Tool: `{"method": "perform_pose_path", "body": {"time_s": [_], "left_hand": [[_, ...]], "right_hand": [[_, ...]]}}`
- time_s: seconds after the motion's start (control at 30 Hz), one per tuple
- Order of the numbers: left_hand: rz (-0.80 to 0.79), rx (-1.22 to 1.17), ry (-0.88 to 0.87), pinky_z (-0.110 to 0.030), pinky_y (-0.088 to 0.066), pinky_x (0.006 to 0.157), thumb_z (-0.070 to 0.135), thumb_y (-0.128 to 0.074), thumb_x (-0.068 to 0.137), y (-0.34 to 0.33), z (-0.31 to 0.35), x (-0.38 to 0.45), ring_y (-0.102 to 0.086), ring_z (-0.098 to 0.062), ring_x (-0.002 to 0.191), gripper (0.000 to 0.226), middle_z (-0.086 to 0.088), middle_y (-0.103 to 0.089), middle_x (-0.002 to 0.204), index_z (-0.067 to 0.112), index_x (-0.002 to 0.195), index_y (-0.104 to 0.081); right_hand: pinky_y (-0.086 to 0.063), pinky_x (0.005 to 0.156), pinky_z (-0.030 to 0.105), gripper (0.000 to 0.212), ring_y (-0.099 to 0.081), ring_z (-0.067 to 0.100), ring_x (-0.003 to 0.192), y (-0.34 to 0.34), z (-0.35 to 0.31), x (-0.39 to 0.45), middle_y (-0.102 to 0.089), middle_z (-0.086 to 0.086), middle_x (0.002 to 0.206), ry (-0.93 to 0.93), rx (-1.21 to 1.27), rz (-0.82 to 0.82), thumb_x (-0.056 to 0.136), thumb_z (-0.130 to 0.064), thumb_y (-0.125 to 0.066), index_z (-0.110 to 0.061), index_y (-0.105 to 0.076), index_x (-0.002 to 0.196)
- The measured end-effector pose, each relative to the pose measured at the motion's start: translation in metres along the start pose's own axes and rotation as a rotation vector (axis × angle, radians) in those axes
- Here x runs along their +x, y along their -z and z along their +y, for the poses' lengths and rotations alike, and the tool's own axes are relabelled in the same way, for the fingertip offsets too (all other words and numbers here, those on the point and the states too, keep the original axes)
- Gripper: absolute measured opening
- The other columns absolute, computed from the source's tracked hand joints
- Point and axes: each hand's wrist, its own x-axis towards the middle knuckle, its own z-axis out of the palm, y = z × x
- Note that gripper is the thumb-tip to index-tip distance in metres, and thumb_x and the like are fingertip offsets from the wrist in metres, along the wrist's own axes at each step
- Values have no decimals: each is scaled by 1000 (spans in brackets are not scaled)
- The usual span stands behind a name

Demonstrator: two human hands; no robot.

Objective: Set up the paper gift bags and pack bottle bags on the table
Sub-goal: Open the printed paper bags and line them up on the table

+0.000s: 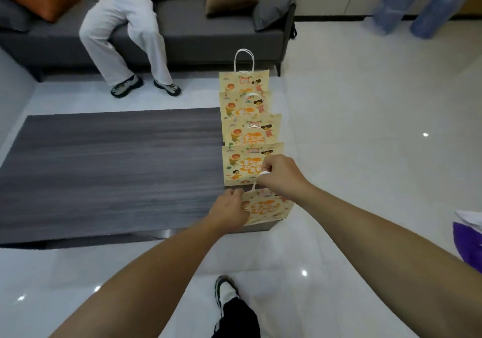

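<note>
Several yellow paper gift bags with orange cartoon prints stand in a row along the right edge of the dark grey table point(109, 170). The nearest bag point(268, 208) stands at the table's front right corner. My left hand point(229, 213) grips its left top edge. My right hand point(280, 174) pinches its white twisted handle above the bag. Behind it stand the second bag point(245, 162), the third bag point(250, 130) and further ones, the farthest bag point(243, 81) with its handle upright. No bottle bags are in view.
A grey sofa point(208, 32) with cushions runs along the back; a person in white trousers point(125, 37) sits on it. Two large blue water bottles point(412, 8) stand at the far right wall. A purple cloth point(468, 243) lies at the right edge. My shoe point(227, 292) is on the white tiled floor.
</note>
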Motion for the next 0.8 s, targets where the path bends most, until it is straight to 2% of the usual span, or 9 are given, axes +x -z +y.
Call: {"method": "perform_pose_path", "body": {"time_s": [0.07, 0.2, 0.3, 0.4, 0.53, 0.8], "left_hand": [[-18, -5, 7, -38, -41, 107, 27, -62, 92, -1, -8, 14, -45, -30, 131, 59, -13, -42, 145, 13, 145, -39], [-48, 2, 9, -40, -41, 107, 28, -61, 95, 3, -23, 41, -43, -29, 134, 59, -11, -38, 149, 13, 147, -37], [-85, 0, -6, -38, -41, 106, 28, -60, 96, 8, -30, 57, -43, -28, 135, 62, -10, -37, 152, 15, 151, -33], [-79, -11, -5, -38, -40, 107, 28, -59, 96, 13, -35, 70, -43, -29, 135, 64, -10, -39, 151, 15, 153, -32], [-81, -27, 30, -41, -41, 109, 28, -58, 97, 22, -35, 80, -40, -29, 138, 66, -9, -36, 154, 17, 155, -28], [-46, -5, 78, -38, -41, 106, 28, -60, 97, 33, -33, 81, -42, -27, 135, 59, -8, -41, 149, 17, 150, -37]], "right_hand": [[-31, 39, 19, 15, -50, 16, 59, -8, 2, 15, -52, 2, 70, -12, -2, 6, 79, -6, -64, -11, -53, 69], [-33, 50, 25, 32, -55, 17, 67, -22, 0, 40, -50, -1, 67, -32, -20, 7, 82, -6, -64, -20, -42, 62], [-32, 51, 26, 32, -53, 14, 67, -28, 0, 57, -50, -3, 69, -51, -51, 16, 81, -8, -66, -22, -43, 64], [-39, 54, 26, 29, -60, 21, 74, -32, -2, 71, -54, -3, 72, -63, -29, 30, 81, -8, -66, -24, -46, 66], [-35, 54, 23, 32, -58, 20, 79, -32, -5, 85, -61, -1, 82, -59, -23, 58, 82, -9, -69, -26, -47, 65], [-38, 54, 26, 26, -57, 17, 76, -36, 3, 93, -62, 2, 80, -44, -31, 31, 82, -14, -70, -24, -50, 69]]}}
